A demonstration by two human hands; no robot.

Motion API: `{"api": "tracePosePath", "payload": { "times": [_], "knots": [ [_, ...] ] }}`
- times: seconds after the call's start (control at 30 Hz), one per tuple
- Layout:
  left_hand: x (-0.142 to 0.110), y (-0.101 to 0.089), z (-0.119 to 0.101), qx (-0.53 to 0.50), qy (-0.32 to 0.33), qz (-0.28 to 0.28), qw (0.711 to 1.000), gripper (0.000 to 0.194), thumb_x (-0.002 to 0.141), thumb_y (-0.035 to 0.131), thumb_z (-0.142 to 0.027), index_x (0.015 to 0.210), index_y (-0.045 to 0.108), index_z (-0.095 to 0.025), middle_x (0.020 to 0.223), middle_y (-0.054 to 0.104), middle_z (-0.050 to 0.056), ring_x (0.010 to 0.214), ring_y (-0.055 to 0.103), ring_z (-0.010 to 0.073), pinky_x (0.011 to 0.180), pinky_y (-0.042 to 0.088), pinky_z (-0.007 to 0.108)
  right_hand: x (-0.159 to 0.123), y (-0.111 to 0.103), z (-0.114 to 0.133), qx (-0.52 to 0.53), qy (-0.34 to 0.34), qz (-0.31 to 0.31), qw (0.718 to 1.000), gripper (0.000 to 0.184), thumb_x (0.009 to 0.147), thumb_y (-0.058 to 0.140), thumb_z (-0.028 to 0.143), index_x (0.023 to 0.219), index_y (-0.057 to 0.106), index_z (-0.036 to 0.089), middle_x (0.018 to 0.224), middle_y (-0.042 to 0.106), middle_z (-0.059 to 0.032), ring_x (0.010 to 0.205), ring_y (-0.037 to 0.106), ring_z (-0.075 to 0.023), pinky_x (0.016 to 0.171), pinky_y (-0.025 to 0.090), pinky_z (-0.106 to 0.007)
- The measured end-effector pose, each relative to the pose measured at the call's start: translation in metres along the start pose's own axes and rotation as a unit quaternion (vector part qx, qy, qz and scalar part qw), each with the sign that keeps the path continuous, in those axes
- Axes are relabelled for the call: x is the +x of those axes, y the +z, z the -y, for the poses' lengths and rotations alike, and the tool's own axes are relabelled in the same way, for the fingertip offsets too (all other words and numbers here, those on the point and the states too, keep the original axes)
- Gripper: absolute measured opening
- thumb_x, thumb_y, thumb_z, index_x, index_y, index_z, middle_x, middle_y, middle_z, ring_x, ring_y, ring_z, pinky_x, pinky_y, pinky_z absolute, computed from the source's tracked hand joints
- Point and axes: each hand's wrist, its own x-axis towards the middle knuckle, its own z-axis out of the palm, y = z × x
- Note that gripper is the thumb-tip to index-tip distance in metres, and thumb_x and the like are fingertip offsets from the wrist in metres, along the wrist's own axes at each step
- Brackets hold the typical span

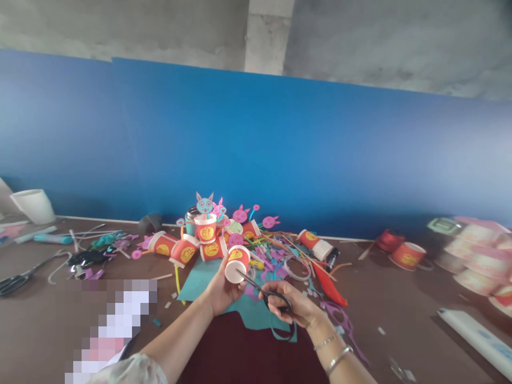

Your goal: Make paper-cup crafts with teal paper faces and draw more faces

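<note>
My left hand (pixel 221 292) is wrapped round a red and white paper cup (pixel 239 257), tilted so that its white bottom faces me. In my right hand (pixel 291 303) is a pair of black-handled scissors (pixel 277 302), their tips touching or just in front of the cup's bottom. Whether the tips pierce it I cannot tell. Under both hands lies a teal sheet (pixel 196 286) with a ragged edge. Just behind stand and lie several similar cups, among them an upright paper cup (pixel 205 230) carrying a blue cat-face cutout (pixel 205 204).
Purple scraps, thin strips and a tape roll (pixel 298 268) crowd the table behind my hands. More black scissors (pixel 18 281) lie far left, near a white cup (pixel 33 206). At right are a red paper cup (pixel 408 256) and stacked cups (pixel 476 253). A blue partition (pixel 256 144) rises behind.
</note>
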Motion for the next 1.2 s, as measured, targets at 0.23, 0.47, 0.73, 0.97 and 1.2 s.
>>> {"api": "tracePosePath", "payload": {
  "times": [0.23,0.47,0.73,0.97,1.2],
  "knots": [
    [0.0010,-0.0030,-0.0005,0.015,-0.005,0.002,1.000,0.045,0.080,0.052,-0.057,0.076,0.058,-0.012,0.059,0.062,0.003,0.043,0.054,0.0100,0.042,0.046,0.019,0.0003,-0.0008,-0.0006,0.008,0.004,0.004,1.000,0.041,0.063,0.077,0.043,0.085,0.061,0.012,0.045,0.052,0.0071,0.029,0.031,-0.0008,0.026,0.018,-0.012],
    [0.0026,-0.0074,-0.0021,0.030,-0.027,-0.002,0.999,0.049,0.078,0.052,-0.059,0.075,0.058,-0.011,0.057,0.061,0.004,0.043,0.054,0.0099,0.043,0.047,0.018,-0.0004,-0.0016,0.0024,-0.009,0.020,0.005,1.000,0.038,0.063,0.078,0.039,0.083,0.063,0.011,0.044,0.047,0.0081,0.034,0.033,-0.0016,0.028,0.016,-0.011],
    [0.0006,-0.0063,-0.0029,0.039,-0.038,0.006,0.998,0.053,0.078,0.050,-0.062,0.074,0.059,-0.010,0.057,0.062,0.005,0.042,0.053,0.0098,0.041,0.046,0.018,-0.0007,-0.0081,-0.0012,-0.028,0.018,-0.003,0.999,0.039,0.060,0.080,0.037,0.084,0.063,0.011,0.054,0.049,0.0064,0.037,0.035,-0.0014,0.029,0.014,-0.013],
    [0.0000,-0.0026,-0.0015,0.030,-0.034,-0.013,0.999,0.046,0.077,0.055,-0.058,0.073,0.058,-0.012,0.054,0.061,0.001,0.041,0.055,0.0101,0.041,0.048,0.019,0.0002,-0.0011,-0.0007,-0.012,0.013,0.002,1.000,0.035,0.066,0.076,0.038,0.084,0.062,0.012,0.045,0.046,0.0087,0.034,0.029,-0.0019,0.029,0.018,-0.013],
    [-0.0012,-0.0009,-0.0001,0.030,-0.050,-0.027,0.998,0.049,0.078,0.054,-0.058,0.083,0.060,-0.010,0.059,0.065,0.006,0.044,0.058,0.0117,0.043,0.050,0.020,0.0008,0.0002,0.0016,-0.020,0.025,0.013,0.999,0.031,0.065,0.077,0.033,0.082,0.063,0.011,0.046,0.045,0.0088,0.034,0.031,-0.0011,0.029,0.016,-0.012]
  ]
}}
